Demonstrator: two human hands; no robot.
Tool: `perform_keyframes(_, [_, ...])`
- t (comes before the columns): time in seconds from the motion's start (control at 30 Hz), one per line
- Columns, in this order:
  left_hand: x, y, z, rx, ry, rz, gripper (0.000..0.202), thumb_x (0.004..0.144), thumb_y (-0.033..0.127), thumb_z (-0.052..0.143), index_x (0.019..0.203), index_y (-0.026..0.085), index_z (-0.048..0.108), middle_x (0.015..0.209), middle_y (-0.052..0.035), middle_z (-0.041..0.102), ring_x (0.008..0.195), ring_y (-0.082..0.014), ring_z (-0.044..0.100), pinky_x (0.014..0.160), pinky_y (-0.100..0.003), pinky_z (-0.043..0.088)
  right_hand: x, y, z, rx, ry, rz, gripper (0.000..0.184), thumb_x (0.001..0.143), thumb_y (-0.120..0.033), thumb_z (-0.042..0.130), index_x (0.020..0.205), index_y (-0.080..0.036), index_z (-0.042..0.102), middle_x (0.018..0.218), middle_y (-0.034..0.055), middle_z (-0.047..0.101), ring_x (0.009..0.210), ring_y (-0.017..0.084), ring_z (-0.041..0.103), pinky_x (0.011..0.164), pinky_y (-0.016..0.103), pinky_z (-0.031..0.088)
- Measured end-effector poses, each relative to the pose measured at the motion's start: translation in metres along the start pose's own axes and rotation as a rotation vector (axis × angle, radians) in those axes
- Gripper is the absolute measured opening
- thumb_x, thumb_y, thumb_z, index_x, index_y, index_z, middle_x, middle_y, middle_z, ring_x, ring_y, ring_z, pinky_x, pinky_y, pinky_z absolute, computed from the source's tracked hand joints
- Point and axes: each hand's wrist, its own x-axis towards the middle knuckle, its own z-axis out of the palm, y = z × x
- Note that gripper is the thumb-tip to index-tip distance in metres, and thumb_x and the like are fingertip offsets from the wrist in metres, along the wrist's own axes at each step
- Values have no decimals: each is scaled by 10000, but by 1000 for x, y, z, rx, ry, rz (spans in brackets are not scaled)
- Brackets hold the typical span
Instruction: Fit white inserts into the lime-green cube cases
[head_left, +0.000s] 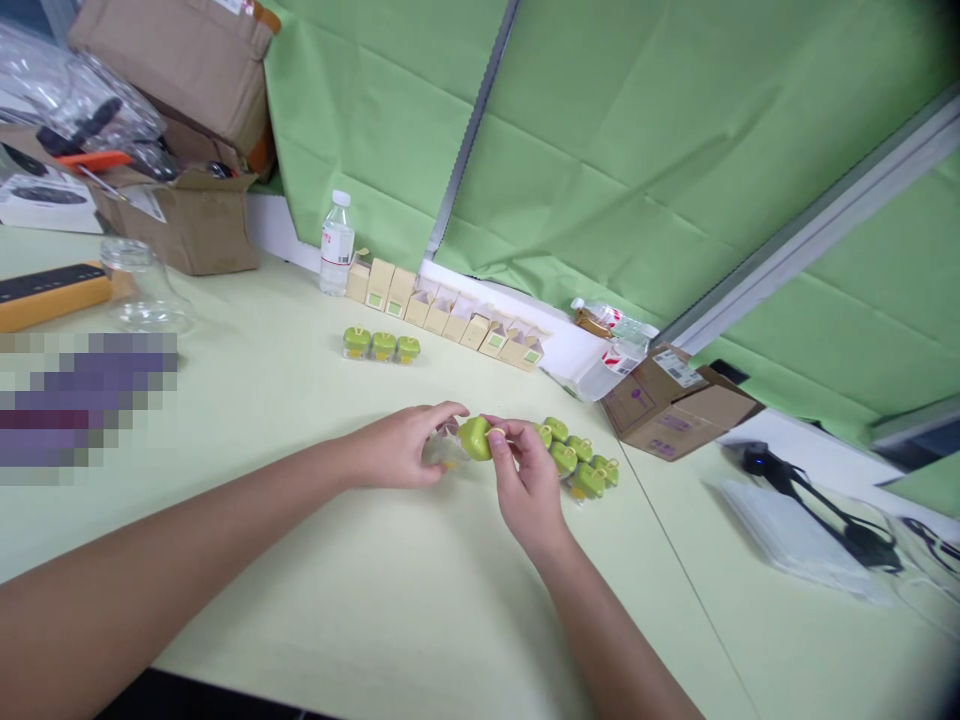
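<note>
My right hand (529,480) pinches a small green lid (475,438) with a yellow loop, tilted above the table. Facing it, my left hand (409,447) curls its thumb and fingers around a clear plastic container (450,450) with a bit of yellow at its bottom. The lid and the container are close together; whether they touch, I cannot tell. Just beyond my right hand stands a cluster of green-lidded clear containers (589,480), partly hidden by that hand. Three more green-lidded containers (383,345) stand in a row farther back, to the left.
Along the back wall runs a row of small cream boxes (442,312), several with raised flaps. A water bottle (337,245) stands at their left end; other bottles (611,350) lie near a cardboard box (671,405). A glass jar (150,290) is at left, a plastic packet (795,540) at right.
</note>
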Motion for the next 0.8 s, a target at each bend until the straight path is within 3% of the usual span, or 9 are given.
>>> perform_keyframes(0.2, [-1,4,5,-43,-25,46,683,704,161,635,1359,271,475,1189,-63,649,1058,-246,621,875,-325,496,-2,-3,0,-99,-51,-42,159,959,-377,551,990,-259,653,1151,64,717,996,222,656,855,368,493])
perform_keyframes(0.37, [-1,10,8,-60,-25,32,720,704,166,636,1385,290,438,1163,-51,650,987,-227,637,755,-276,493,-1,-3,0,-81,-46,-56,147,933,-348,593,1001,-266,693,1137,54,730,958,225,666,843,364,501])
perform_keyframes(0.57, [-3,9,12,-26,-44,-37,903,692,172,636,1502,319,265,1098,-37,651,761,-180,630,622,-251,447,-4,-4,3,-157,-124,-116,158,930,-289,595,1015,-286,727,1113,50,733,969,231,672,862,370,513])
perform_keyframes(0.8, [-3,8,14,-15,-60,-25,898,698,181,632,1511,295,268,887,-6,639,641,-162,577,549,-236,397,-6,-3,5,-158,-76,-141,172,924,-273,602,1041,-293,727,1061,43,738,989,239,668,918,396,503])
